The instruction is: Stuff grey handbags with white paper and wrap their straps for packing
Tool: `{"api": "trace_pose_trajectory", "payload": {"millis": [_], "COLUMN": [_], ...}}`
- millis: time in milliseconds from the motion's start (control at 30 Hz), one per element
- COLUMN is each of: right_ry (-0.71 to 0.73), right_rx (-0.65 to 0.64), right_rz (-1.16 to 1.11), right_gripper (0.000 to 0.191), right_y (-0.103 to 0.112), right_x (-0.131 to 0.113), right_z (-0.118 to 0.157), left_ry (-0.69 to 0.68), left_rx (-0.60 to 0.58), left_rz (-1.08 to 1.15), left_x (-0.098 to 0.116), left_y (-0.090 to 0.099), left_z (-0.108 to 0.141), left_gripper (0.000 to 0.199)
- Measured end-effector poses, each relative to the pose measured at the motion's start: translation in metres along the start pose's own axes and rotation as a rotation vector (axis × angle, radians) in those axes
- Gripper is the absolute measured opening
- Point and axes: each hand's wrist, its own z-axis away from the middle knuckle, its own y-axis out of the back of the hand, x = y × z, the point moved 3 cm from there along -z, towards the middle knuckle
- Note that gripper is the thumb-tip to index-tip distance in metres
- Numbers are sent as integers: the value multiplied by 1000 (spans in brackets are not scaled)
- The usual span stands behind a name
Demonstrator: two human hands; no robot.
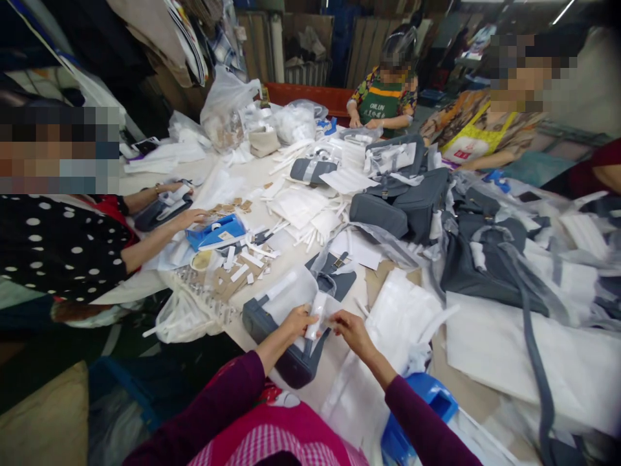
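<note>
A dark blue-grey handbag [294,367] lies on the table right in front of me, with white wrapping [292,292] over part of it. My left hand [298,322] is closed around a white wrapped piece [317,312] on the bag's handle, thumb and fingers pinching it from the left. Just right of that piece, my right hand [353,331] has its fingertips pinched together. Whatever is between those fingertips is too small to make out. A bag flap with a buckle [339,262] shows behind the hands, partly under clear film.
A blue tape dispenser [420,408] is by my right forearm, beside white sheets [395,317]. More dark bags [417,207] crowd the right side. Another blue dispenser [217,232] and cardboard scraps [228,281] lie left, near a co-worker in polka dots [63,246]. Other people work across the table.
</note>
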Motion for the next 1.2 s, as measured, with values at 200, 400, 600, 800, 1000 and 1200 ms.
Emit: {"api": "trace_pose_trajectory", "payload": {"millis": [200,400,600,800,1000,1200], "right_ry": [287,376,351,247,236,311], "right_rx": [6,-156,-247,-426,-634,-727], "right_rz": [325,551,706,884,950,1037], "right_gripper": [19,17,14,17,22,10], "right_y": [-11,-30,-32,-37,-49,-64], "right_x": [-40,-44,-46,-57,-69,-71], "right_z": [-37,-63,-77,-93,-120,-125], "left_ry": [-62,-100,-120,-115,-90,-14], "left_rx": [54,120,81,163,165,223], "left_rz": [-7,-16,45,83,132,178], "left_x": [-8,-13,-12,-19,-22,-32], "left_y": [0,1,1,2,3,4], "left_z": [-8,-14,-4,-14,-20,-33], "left_gripper": [41,27,25,15,15,17]}}
